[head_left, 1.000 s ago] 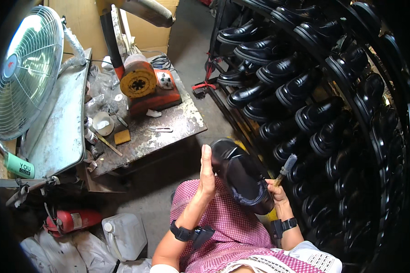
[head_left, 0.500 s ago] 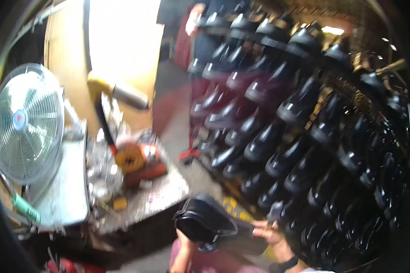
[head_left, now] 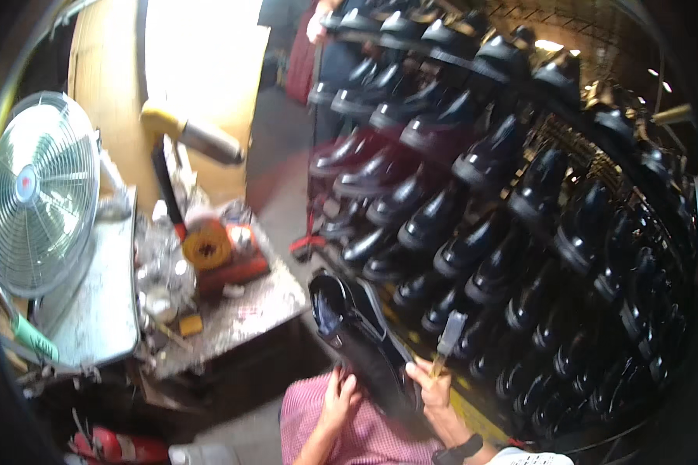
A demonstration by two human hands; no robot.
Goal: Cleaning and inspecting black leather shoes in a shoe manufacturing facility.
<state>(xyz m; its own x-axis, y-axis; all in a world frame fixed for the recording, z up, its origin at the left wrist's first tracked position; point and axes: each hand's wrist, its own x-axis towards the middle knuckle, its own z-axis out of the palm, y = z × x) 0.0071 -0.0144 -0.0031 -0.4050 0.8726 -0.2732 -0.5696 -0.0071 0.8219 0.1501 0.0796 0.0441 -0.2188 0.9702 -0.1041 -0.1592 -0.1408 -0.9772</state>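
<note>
A glossy black shoe (head_left: 368, 345) is tilted over my lap, its opening toward the upper left and its toe toward me. My left hand (head_left: 339, 397) is on the shoe's near left side, fingers bent against the upper. My right hand (head_left: 434, 391) is closed around the yellowish handle of a small flat brush (head_left: 452, 332), its pale grey head pointing up. The thumb side of this hand touches the shoe's right edge. Part of the shoe's toe is hidden between my hands. A red checked apron (head_left: 310, 415) covers my lap.
A tall rack of black shoes (head_left: 434, 217) stands close on the right. At left are a cluttered bench (head_left: 283, 298), an orange machine with a yellow wheel (head_left: 207, 246), a lamp-like arm (head_left: 202, 139) and a large fan (head_left: 31, 194). A red cylinder (head_left: 116, 447) lies below.
The shoe has turned, its opening swinging up and away from me. My left hand has shifted from the heel end toward the toe. The brush has moved slightly left and up.
</note>
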